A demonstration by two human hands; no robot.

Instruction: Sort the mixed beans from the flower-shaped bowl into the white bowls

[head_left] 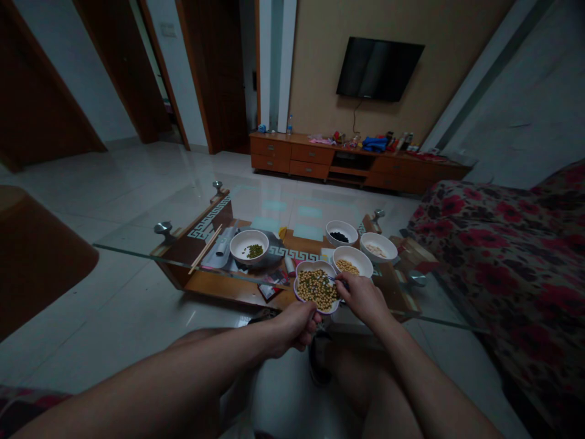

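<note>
A purple-rimmed, flower-shaped bowl (pixel 298 295) holds yellow beans mixed with small green beans (pixel 317 289). My left hand (pixel 297 326) is closed on its near edge, thumb on top and fingers curled below. My right hand (pixel 363 297) pinches a thin bluish utensil (pixel 331 278) that reaches into the bowl from the right; its far end is too small to make out. Just behind stands a white bowl (pixel 363 255) with yellow beans. Farther back are a white bowl (pixel 342 226) of black beans and another white bowl (pixel 386 241) with pale pieces.
On the glass table (pixel 137 235), a white bowl (pixel 237 244) with green beans stands left, beside chopsticks (pixel 205 250). Metal table fittings (pixel 163 228) rise above the glass. A flowered sofa (pixel 503 244) is at right; a low cabinet (pixel 311 153) stands beyond.
</note>
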